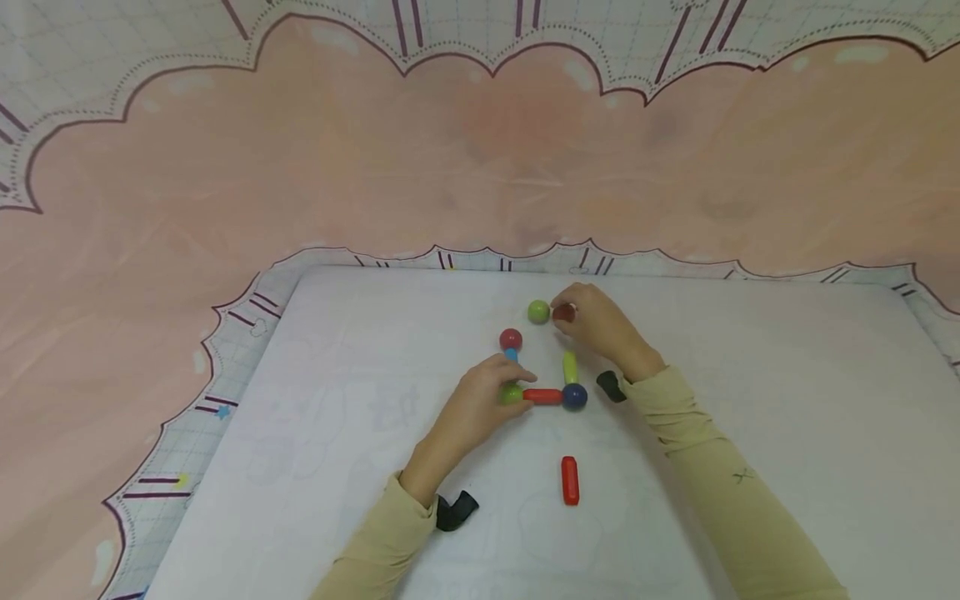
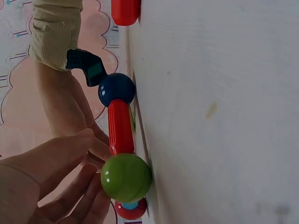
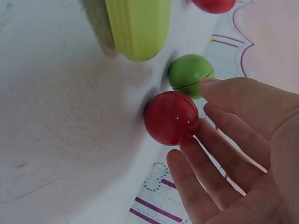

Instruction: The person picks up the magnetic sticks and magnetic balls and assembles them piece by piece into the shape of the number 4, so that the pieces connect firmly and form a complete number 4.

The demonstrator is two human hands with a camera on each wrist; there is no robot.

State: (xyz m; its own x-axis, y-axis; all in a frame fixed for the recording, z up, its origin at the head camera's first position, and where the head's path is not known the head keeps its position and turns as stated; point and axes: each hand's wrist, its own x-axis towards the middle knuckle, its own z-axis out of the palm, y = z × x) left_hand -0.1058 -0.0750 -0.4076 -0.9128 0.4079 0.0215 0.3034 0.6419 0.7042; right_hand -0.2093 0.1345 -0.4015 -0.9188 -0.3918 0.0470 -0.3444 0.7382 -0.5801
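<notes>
On the white tabletop, the left hand (image 1: 477, 398) reaches over a green ball (image 2: 126, 178), its fingers close above the ball and not wrapped round it. A red rod (image 1: 543, 397) joins that ball to a dark blue ball (image 1: 574, 397). From the green ball a short blue rod (image 1: 512, 355) leads to a red ball (image 1: 511, 339); a yellow-green rod (image 1: 571, 367) extends from the blue ball. Farther back, the right hand (image 1: 597, 327) touches another red ball (image 3: 171, 118) with extended fingertips, its thumb off it. Beside that ball lies a second green ball (image 1: 538, 312).
A loose red rod (image 1: 570, 481) lies nearer the front of the white tabletop (image 1: 360, 367). Dark wrist mounts (image 1: 457, 511) show at both sleeve cuffs. A peach-coloured patterned cloth (image 1: 450, 175) lies beyond the table's back edge.
</notes>
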